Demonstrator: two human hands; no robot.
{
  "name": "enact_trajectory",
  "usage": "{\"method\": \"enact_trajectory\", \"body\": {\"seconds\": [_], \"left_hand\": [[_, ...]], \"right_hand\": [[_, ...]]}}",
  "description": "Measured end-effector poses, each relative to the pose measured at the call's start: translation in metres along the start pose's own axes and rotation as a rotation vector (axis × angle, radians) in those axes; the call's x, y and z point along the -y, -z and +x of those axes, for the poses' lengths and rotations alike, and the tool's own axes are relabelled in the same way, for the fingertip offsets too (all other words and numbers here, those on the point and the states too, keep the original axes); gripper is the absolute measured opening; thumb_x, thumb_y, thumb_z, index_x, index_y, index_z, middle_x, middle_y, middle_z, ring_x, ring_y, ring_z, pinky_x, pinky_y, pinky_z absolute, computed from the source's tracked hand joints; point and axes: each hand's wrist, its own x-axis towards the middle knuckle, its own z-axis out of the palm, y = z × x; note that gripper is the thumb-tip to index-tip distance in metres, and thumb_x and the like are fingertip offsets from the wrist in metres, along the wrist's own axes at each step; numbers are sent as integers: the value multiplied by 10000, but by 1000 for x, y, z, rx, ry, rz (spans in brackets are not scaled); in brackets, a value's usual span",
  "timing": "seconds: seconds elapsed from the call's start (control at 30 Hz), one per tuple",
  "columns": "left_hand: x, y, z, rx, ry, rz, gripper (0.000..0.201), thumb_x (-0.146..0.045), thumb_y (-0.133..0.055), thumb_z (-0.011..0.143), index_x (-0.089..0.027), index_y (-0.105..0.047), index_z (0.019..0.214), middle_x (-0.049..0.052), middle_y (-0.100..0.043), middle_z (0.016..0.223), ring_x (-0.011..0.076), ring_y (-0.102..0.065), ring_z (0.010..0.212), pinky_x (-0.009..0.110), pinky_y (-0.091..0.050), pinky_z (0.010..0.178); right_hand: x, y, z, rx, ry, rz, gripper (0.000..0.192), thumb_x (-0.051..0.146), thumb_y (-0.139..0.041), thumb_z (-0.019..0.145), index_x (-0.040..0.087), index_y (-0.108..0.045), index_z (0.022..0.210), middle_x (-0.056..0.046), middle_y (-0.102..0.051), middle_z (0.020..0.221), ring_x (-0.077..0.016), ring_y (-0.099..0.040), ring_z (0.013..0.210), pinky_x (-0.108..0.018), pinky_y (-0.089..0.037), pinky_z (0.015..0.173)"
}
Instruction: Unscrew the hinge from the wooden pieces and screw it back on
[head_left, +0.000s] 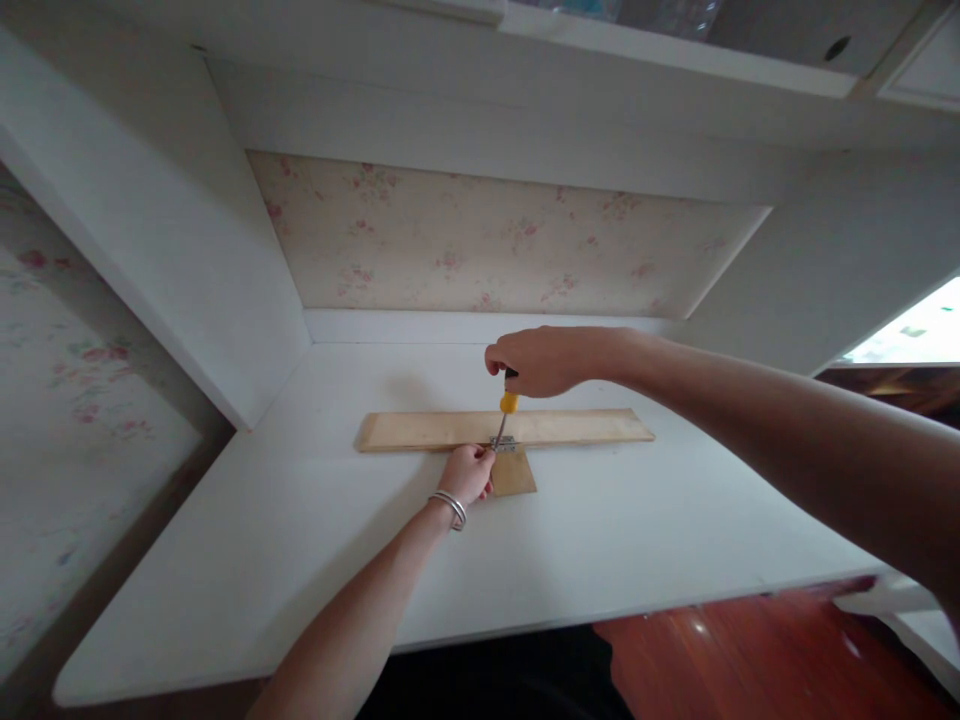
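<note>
Right hand (541, 362) clamped on the screwdriver (505, 414), held upright over the hinge (504, 443), left hand (469, 474) pinning the small wooden piece (515, 473) against the plank (570, 427).

Pale matt wood plank (570, 427), small metal hinge (504, 442), smooth white matt desk (600, 540), glossy reddish floor (750, 660).

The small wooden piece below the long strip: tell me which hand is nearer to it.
Left. The left hand rests against the small wooden piece; the right hand is above it, gripping the screwdriver.
</note>
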Motion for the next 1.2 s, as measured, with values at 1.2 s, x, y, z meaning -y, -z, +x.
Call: {"method": "enact_trajectory", "body": {"seconds": [1.2], "left_hand": [[-5,2,-5,9,17,-39,271,-371,-474,843,-127,-567,769,-29,-497,430,78,-447,335,171,-273,329]], "right_hand": [[-4,-1,4,-64,-124,40,589,522,-530,745,191,-477,1229,-131,-626,1056,-237,-596,828,-313,-393,624]]}}
